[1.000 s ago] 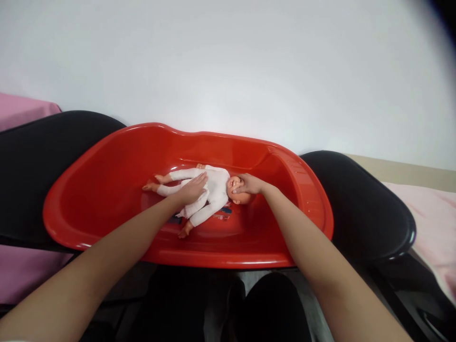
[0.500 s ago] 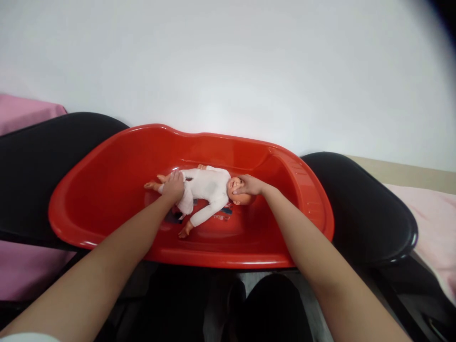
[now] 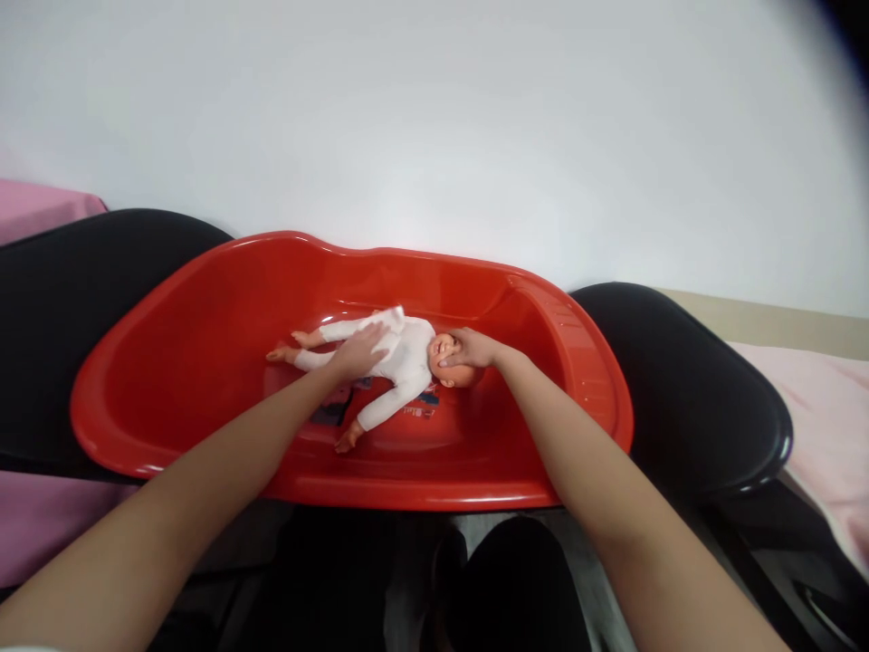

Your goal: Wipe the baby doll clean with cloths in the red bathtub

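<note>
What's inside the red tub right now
A baby doll in white clothes lies in the red tub, with a printed sticker partly showing beneath it. The left hand covers its middle and the right hand part of its head, hiding those areas.

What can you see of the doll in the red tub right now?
The doll looks like plastic, in a white suit, with bare hands and feet. It lies on its back on the red tub's floor, head to the right, near arm stretched out. The left hand rests on its torso with a white cloth; the right hand cups its head.
</note>
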Demonstrator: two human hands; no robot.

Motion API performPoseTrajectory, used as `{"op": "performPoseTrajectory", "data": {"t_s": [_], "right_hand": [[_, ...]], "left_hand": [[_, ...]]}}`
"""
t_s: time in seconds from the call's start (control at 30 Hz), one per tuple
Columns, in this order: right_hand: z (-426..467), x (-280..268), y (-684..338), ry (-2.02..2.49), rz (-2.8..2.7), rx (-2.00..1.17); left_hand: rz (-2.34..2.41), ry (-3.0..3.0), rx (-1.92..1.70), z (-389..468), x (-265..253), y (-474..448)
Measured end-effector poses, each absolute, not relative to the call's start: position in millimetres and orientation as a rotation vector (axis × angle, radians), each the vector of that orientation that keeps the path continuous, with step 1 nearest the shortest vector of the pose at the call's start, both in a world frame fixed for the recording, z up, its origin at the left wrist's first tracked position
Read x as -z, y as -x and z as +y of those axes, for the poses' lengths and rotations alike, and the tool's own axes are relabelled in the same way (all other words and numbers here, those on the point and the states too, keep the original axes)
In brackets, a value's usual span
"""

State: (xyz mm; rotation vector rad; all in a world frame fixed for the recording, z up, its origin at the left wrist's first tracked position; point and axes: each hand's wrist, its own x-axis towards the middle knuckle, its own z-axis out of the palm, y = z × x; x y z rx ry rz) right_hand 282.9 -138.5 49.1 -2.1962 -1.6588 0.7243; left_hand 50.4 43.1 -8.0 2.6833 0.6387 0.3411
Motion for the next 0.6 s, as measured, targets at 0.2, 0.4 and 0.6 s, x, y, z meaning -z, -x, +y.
{"op": "performPoseTrajectory", "data": {"t_s": [0.2, 0.4, 0.6], "right_hand": [[-137.1, -44.7, -285.0, 2.205, -1.651, -0.722], [-138.2, -45.8, -283.2, 2.202, -1.626, -0.739], [-137.5, -44.6, -282.9, 2.196, -1.634, -0.741]], "left_hand": [[0.693, -2.758, -0.141, 59.6, 37.4, -46.8], [0.969, -2.766, -0.099, 86.8, 46.9, -34.3], [1.379, -2.596, -0.130, 99.4, 42.3, -15.9]]}}
